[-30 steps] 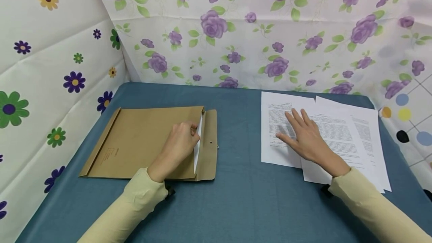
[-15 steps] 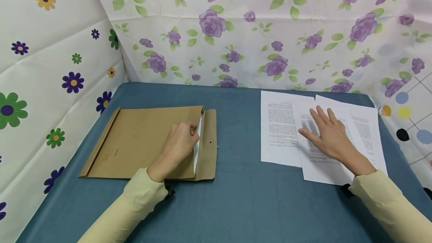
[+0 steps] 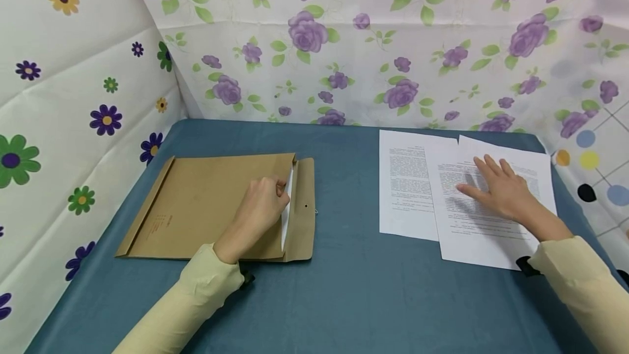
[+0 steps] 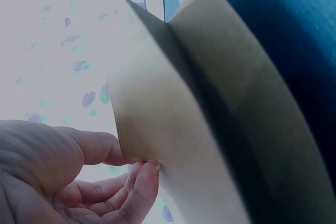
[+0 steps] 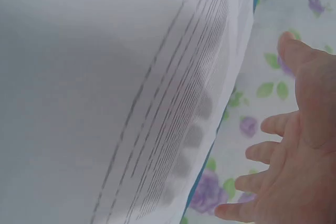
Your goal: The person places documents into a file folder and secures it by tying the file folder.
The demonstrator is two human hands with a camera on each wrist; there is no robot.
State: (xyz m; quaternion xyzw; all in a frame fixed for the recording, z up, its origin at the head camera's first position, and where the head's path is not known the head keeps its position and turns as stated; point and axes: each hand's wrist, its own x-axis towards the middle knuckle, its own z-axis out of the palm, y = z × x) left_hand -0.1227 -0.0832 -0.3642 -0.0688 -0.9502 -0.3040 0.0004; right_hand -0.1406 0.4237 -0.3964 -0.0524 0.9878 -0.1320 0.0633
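Envelope (image 3: 206, 193) at my left gapes, apparently because my left hand (image 3: 260, 201) pinches its edge up, while my right hand (image 3: 503, 193), spread, hovers over overlapping papers (image 3: 469, 239) at my right.

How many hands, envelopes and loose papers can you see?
Hands: 2 (left hand, right hand)
Envelope: 1
Loose papers: 3 showing
Total: 6, leaving out the white paper inside the envelope, too hidden to count.
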